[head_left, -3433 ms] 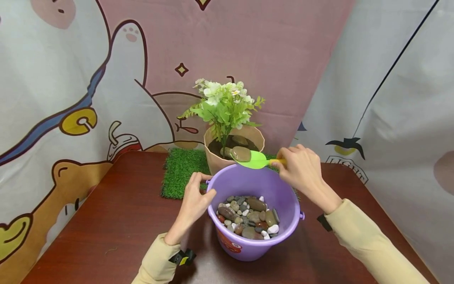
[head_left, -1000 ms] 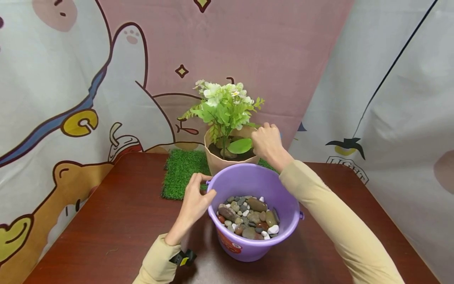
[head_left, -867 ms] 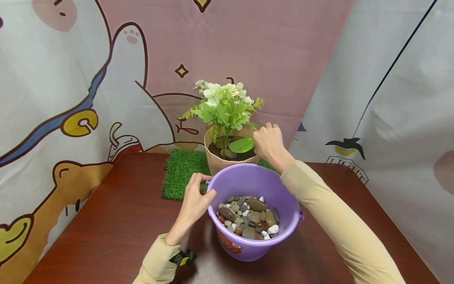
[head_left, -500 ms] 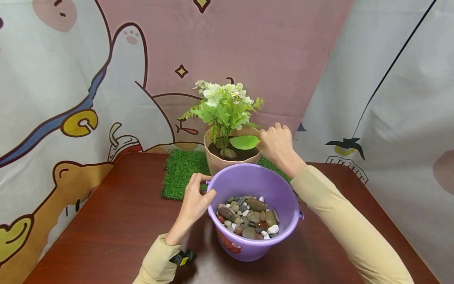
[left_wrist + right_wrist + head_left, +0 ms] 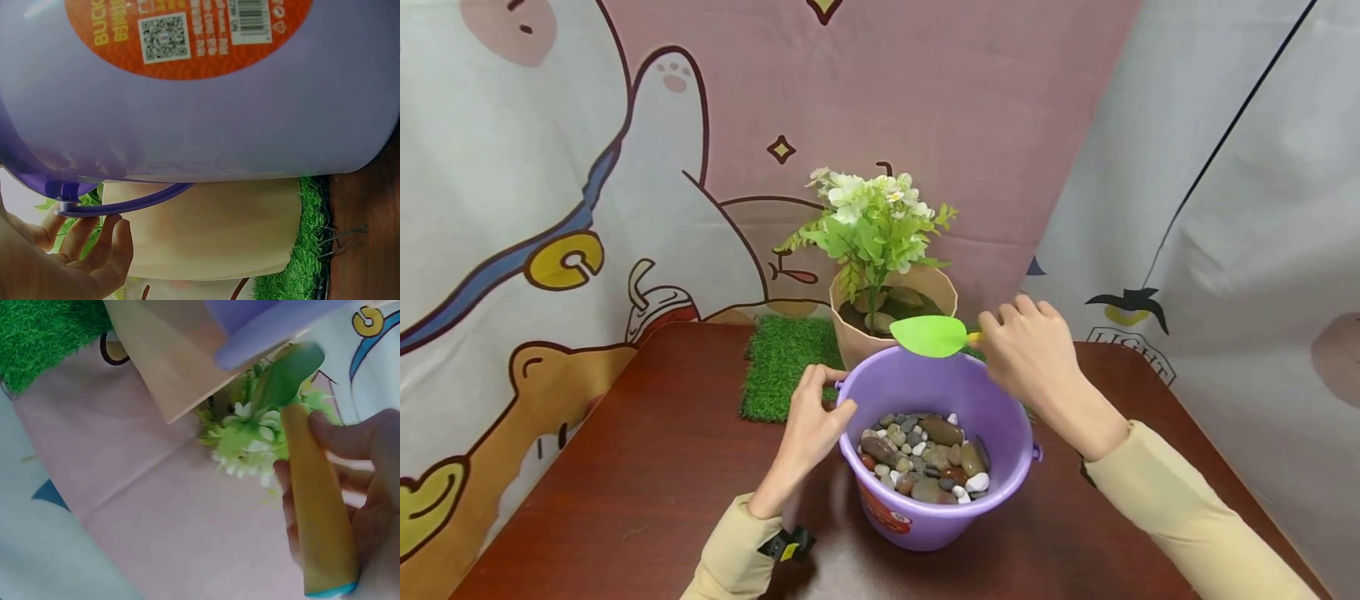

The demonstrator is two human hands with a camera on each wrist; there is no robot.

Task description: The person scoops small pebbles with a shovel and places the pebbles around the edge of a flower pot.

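Observation:
In the head view my left hand (image 5: 814,421) holds the purple bucket (image 5: 942,533) at the left side of its rim, beside the handle lug. The left wrist view shows those fingers against the bucket's curved handle (image 5: 134,204). Stones and pebbles (image 5: 925,458) of many sizes lie in the bucket. My right hand (image 5: 1033,358) grips a toy trowel (image 5: 928,335) by its yellow handle (image 5: 319,506). Its bare green blade points left, above the bucket's far rim. Behind it stands a beige flowerpot (image 5: 857,344) with a white-flowered plant (image 5: 876,225), dark soil and several large stones.
The flowerpot stands on a green artificial grass mat (image 5: 786,367), close behind the bucket. A dark reddish wooden table (image 5: 625,467) carries everything. A printed cloth backdrop (image 5: 1000,125) hangs right behind the pot.
The trowel carried a large brown stone 3.4 seconds ago; it then tipped over the pot, and the blade is now bare. My right hand has come back toward the bucket. The left hand stayed put.

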